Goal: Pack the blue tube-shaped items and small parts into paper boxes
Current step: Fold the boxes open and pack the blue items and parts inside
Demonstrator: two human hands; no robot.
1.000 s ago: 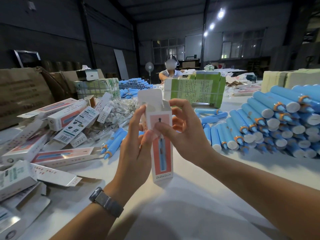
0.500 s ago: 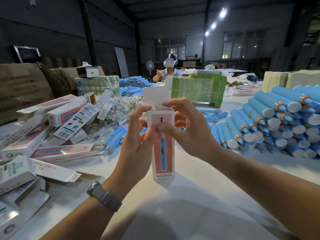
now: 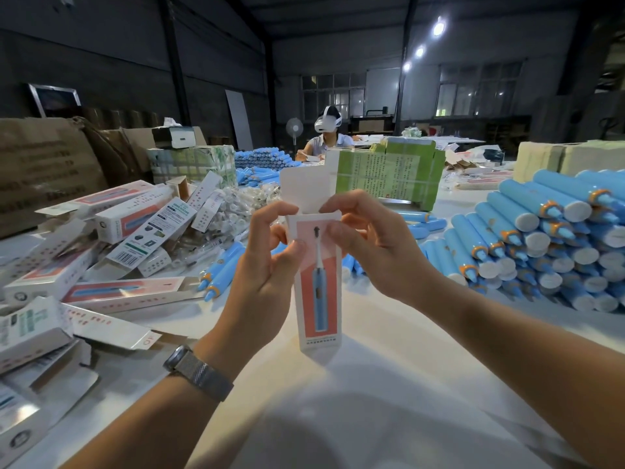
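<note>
Spanning the whole view, white tabletop [image 3: 389, 384]; far right, stacked blue tubes [image 3: 548, 242]; left, heap of packed boxes [image 3: 111, 252]; centre, paper box [image 3: 318, 282] upright, long axis vertical, top flap raised; left hand [image 3: 267, 265] pinching its upper left edge, right hand [image 3: 375, 245] pinching its upper right; tubes nearer right hand.

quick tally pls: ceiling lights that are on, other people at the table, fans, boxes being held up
lit ceiling lights: 3
person across the table: 1
standing fan: 1
paper box, held upright: 1
total: 6
</note>
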